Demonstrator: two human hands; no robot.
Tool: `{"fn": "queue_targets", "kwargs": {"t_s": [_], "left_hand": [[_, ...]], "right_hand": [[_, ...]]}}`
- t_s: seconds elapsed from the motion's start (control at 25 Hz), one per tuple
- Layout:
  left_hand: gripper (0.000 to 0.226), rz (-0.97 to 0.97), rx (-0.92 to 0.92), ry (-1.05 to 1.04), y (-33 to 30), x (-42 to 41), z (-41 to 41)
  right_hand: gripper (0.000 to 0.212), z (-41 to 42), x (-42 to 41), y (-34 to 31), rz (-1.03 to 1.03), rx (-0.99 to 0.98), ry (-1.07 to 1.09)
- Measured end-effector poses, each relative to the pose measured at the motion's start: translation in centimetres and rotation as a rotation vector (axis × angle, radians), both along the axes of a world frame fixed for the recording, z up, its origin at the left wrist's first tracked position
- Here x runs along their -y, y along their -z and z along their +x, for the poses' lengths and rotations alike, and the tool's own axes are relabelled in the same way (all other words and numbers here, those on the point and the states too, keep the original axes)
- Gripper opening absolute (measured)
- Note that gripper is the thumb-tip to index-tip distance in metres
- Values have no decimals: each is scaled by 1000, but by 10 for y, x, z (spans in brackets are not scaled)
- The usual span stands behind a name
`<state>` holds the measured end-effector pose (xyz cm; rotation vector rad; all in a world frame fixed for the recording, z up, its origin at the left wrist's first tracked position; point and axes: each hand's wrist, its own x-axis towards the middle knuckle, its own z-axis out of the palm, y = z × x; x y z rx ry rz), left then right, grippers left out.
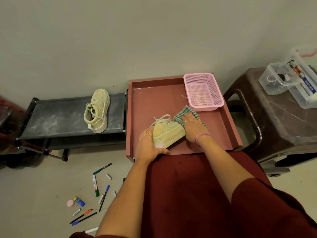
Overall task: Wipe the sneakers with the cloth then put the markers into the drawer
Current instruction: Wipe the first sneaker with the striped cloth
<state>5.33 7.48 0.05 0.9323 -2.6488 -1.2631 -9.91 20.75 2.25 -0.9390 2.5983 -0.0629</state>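
- Head view: one sneaker [167, 134] is lying on its side in the reddish drawer [229, 127] and is gripped at the heel by the left hand [148, 146].
- The striped cloth [181, 115] is pressed against the sneaker's toe by the flat, straight-fingered right hand [193, 127].
- The second sneaker [97, 110] is seen on the black rack [56, 117].
- Markers [96, 185] are scattered on the floor, well apart from the drawer.
- A pink basket [204, 91] is set in the drawer's far right corner.

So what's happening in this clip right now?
A person is cleaning a sneaker in a reddish drawer. The left hand holds it while the right hand presses a striped cloth against its side. The other sneaker sits on a black rack. Markers lie on the floor.
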Motion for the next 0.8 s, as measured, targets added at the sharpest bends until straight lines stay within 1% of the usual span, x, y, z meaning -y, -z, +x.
{"fn": "queue_targets", "kwargs": {"t_s": [0.12,0.2,0.24,0.32,0.44,0.48,0.52,0.56,0.64,0.72,0.8], "left_hand": [[114,-62,10,55,-1,1,-5],[114,-108,1,100,-2,0,-8],[113,-124,-16,114,-1,0,-8],[106,-152,-70,131,2,0,-6],[85,-167,-133,128,8,3,-6],[82,-166,-137,119,9,5,-6],[84,-163,-131,117,9,6,-7],[88,-156,-120,118,9,8,-8],[100,-136,-106,126,10,9,-8],[112,-112,-88,129,9,7,-7],[116,-84,-78,122,9,6,-8]], "right_hand": [[68,14,3,-5,7,47,80],[76,38,5,-2,-31,68,149],[82,49,6,-1,-57,115,168],[90,68,15,1,-105,223,143],[86,92,32,-2,-240,351,78],[86,95,34,-3,-292,366,41],[86,95,33,-3,-323,354,-7],[84,92,30,-3,-310,305,-70],[77,76,19,1,-215,107,-194],[74,57,16,3,-110,-26,-198],[73,44,22,0,-61,1,-136]]}}
